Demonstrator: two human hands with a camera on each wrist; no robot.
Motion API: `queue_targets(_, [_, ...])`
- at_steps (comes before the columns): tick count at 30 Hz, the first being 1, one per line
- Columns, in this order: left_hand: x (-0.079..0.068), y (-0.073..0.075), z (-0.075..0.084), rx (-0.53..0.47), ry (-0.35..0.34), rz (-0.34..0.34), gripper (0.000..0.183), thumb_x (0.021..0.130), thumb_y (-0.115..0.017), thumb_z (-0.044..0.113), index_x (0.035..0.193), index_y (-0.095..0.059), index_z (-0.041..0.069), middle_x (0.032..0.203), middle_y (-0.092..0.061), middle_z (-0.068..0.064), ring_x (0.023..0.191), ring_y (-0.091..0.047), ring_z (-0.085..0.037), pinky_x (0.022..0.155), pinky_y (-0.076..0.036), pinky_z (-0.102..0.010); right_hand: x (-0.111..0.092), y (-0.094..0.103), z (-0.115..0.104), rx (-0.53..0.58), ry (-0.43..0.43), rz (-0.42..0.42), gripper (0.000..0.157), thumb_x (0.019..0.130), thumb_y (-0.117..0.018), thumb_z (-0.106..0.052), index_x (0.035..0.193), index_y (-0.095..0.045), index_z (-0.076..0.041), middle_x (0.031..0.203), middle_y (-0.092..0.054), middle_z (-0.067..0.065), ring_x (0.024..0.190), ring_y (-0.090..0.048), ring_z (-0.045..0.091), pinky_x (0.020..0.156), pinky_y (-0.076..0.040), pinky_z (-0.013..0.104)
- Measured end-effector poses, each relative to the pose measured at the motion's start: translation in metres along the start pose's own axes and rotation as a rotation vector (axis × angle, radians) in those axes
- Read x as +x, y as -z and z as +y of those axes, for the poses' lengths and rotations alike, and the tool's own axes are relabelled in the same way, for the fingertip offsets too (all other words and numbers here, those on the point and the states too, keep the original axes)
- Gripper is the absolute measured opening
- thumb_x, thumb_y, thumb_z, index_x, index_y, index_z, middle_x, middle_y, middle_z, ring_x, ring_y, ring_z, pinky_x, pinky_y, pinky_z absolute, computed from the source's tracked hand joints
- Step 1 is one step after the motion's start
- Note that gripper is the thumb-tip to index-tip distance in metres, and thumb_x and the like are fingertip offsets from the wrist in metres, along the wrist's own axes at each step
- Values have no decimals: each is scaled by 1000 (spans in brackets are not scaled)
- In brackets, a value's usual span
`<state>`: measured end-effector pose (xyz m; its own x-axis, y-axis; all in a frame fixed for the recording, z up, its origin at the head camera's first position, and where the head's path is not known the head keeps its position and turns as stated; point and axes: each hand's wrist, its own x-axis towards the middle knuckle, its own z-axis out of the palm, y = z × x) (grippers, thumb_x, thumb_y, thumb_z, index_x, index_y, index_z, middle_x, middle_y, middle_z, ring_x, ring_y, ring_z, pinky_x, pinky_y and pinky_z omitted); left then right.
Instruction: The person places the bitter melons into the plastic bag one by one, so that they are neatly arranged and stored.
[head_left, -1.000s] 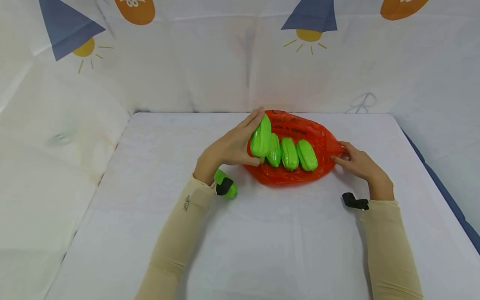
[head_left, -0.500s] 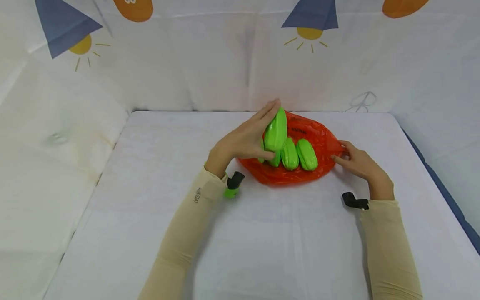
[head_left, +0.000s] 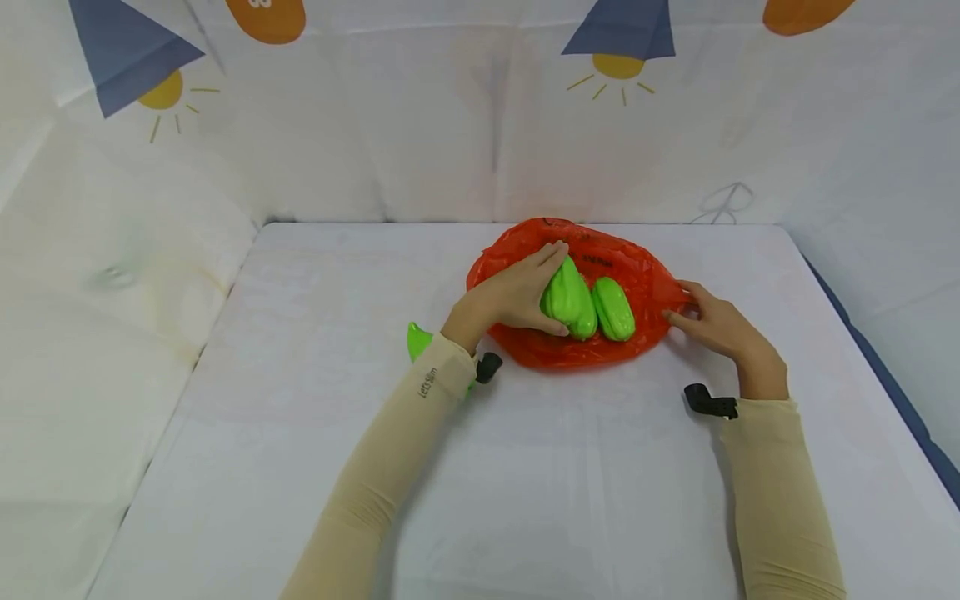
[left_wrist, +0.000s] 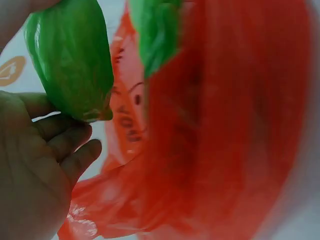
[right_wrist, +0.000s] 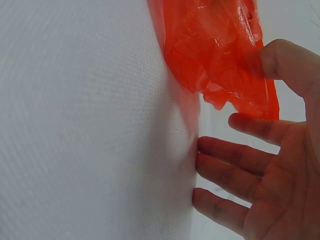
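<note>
In the head view my left hand (head_left: 517, 296) holds a glossy green pepper (head_left: 562, 292) between thumb and fingers, above the red plastic bag (head_left: 517, 250). The left wrist view shows this pepper (left_wrist: 72, 60) gripped near its ends, its stem tip pointing down. Beside it, a second green pepper (head_left: 585, 317) is partly covered, and a third green pepper (head_left: 615, 308) lies on the bag; others may be hidden behind my left hand. My right hand (head_left: 716, 329) pinches the bag's right end. In the right wrist view the thumb and index finger meet the bag (right_wrist: 215, 50), the other fingers spread.
Another green pepper (head_left: 417, 339) lies on the white-covered table (head_left: 570, 483) under my left forearm, mostly hidden. A white cloth wall (head_left: 435, 133) with printed shapes rises behind the table. Black wrist cameras sit at both cuffs.
My left hand has carried the pepper to the right and then lowered it towards the other peppers on the bag. My right hand has stayed at the bag's right end.
</note>
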<state>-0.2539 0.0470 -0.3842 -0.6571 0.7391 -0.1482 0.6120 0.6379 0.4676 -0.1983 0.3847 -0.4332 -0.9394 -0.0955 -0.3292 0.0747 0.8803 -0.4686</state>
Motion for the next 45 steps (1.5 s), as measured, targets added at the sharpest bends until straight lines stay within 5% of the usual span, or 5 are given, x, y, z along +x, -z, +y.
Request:
queue_targets(7, [3,-8,-7,1,102,-39,118,80,-72,58,158,3,12,167,5,-3,154,2,-19,124,-13,-43,0,1,-3,0,5,3,82,99,-45,-52,155,-13,-2,139,-41,32,120,-43,47,100,-39,68])
queue_targets(19, [8,-9,-11,62,154,9,123,78,-74,59,158,5,8,166,7,-6,154,-5,-24,124,-14,-45,0,1,-1,-3,-3,-2,83,99,-44,-54,155,-12,-2,142,-39,33,122,-42,48,100,-39,68])
queue_targets(45, [4,-12,-14,34,117,27,135,69,-84,53,157,8,9,166,9,-7,153,8,-23,124,-8,-47,0,-1,-2,-8,6,10,82,99,-45,-53,155,-13,-2,142,-39,33,124,-40,50,101,-37,70])
